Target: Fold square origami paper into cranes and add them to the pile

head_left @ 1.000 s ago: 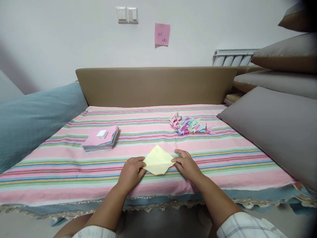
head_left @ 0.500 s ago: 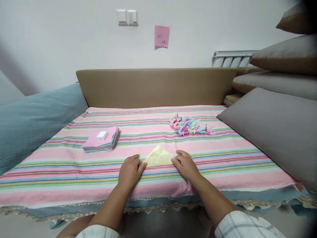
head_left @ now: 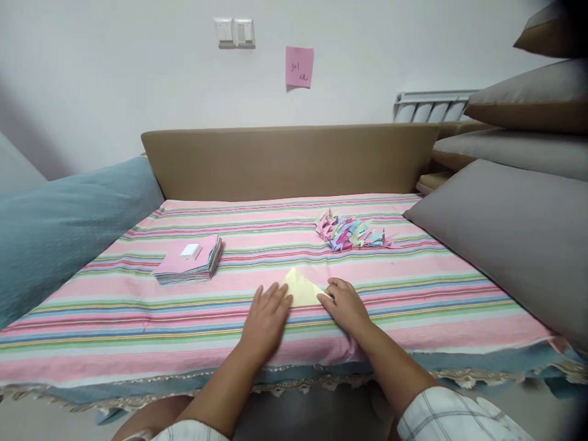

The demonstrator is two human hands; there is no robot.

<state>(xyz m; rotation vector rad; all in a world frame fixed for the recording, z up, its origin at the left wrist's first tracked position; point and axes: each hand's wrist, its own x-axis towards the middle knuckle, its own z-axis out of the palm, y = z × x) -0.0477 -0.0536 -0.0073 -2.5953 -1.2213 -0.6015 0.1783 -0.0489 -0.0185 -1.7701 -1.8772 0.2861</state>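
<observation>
A pale yellow sheet of origami paper (head_left: 301, 290), folded into a triangle with its peak pointing away from me, lies on the striped cloth. My left hand (head_left: 269, 312) rests flat over the triangle's left part, fingers stretched out, and hides that corner. At the right corner, my right hand (head_left: 343, 306) has thumb and fingers closed on the paper. Beyond it sits a cluster of folded paper cranes (head_left: 351, 234) in pink, purple, green and blue.
To the left is a stack of coloured paper (head_left: 184, 266) with a small white block (head_left: 190, 251) on top. Grey cushions (head_left: 509, 226) pile up at the right, and a blue bolster (head_left: 82, 220) lies at the left. A brown backrest (head_left: 289, 162) runs along the back.
The paper's near half has been folded up, making a triangle out of the diamond shape. My left hand has slid right from the left corner onto the paper; my right hand stays at its corner.
</observation>
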